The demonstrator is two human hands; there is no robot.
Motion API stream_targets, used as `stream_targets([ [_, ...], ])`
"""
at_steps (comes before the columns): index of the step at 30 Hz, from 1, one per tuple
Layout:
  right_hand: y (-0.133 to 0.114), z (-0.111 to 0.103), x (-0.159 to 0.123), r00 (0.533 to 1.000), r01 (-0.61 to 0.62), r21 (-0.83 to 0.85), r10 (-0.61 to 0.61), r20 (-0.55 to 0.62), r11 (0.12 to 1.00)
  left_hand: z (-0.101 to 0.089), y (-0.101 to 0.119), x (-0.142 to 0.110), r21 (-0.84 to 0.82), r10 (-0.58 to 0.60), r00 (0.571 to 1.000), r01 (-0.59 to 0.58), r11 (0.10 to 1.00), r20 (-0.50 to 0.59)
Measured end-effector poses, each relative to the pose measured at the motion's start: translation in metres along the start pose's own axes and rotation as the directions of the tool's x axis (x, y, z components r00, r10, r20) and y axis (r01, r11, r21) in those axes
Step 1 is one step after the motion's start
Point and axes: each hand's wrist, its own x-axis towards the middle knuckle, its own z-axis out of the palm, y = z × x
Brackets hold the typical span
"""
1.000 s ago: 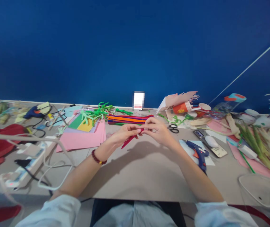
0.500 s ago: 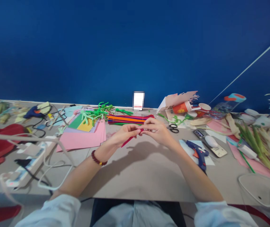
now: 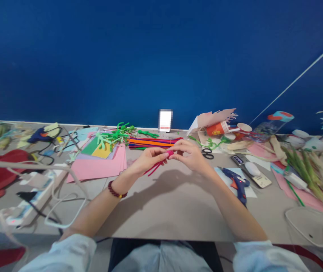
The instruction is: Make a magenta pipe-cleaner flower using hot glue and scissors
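Note:
Both my hands meet above the middle of the grey table [image 3: 167, 204]. My left hand [image 3: 147, 160] pinches a red pipe cleaner [image 3: 154, 167], whose loose ends trail down and left. My right hand [image 3: 188, 155] closes its fingers on the same pipe cleaner's curled end [image 3: 170, 153]. A red bead bracelet [image 3: 116, 190] is on my left wrist. Just behind my hands lies a bundle of coloured pipe cleaners [image 3: 152, 142].
Pink and coloured paper sheets [image 3: 100, 160] lie left of my hands, with green pipe cleaner shapes [image 3: 116, 135] behind. Black scissors [image 3: 206, 153], a blue glue gun [image 3: 236, 181], a phone [image 3: 252, 172] and paper cups [image 3: 220, 128] sit right. A power strip with cables [image 3: 33, 196] lies left.
The red pipe cleaner's end between my fingertips has curled into a small ball, and its free ends have shortened. Both hands stay in about the same place.

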Motion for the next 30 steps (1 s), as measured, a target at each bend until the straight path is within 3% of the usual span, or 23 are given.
stream_targets([
  [4,0.001,0.000,0.000,0.996,-0.071,-0.008,0.071,0.049,0.997,0.001,-0.003,0.001,-0.029,-0.040,0.999,0.040,0.999,0.006],
  [7,0.004,-0.001,0.000,0.989,-0.124,0.014,0.122,0.083,0.992,0.003,-0.006,0.003,-0.141,-0.110,0.994,0.111,0.984,0.014],
  [13,0.014,-0.004,0.002,0.954,-0.296,0.237,0.274,0.122,0.925,0.004,-0.007,0.005,-0.377,-0.258,0.965,0.256,0.890,0.046],
  [26,0.021,0.009,0.002,0.911,-0.399,0.506,0.394,0.123,0.764,0.004,-0.017,0.006,-0.387,-0.249,0.967,0.249,0.888,0.051],
  [30,0.021,0.008,0.002,0.904,-0.406,0.506,0.414,0.102,0.761,0.004,-0.014,0.006,-0.374,-0.204,0.977,0.212,0.903,0.061],
])
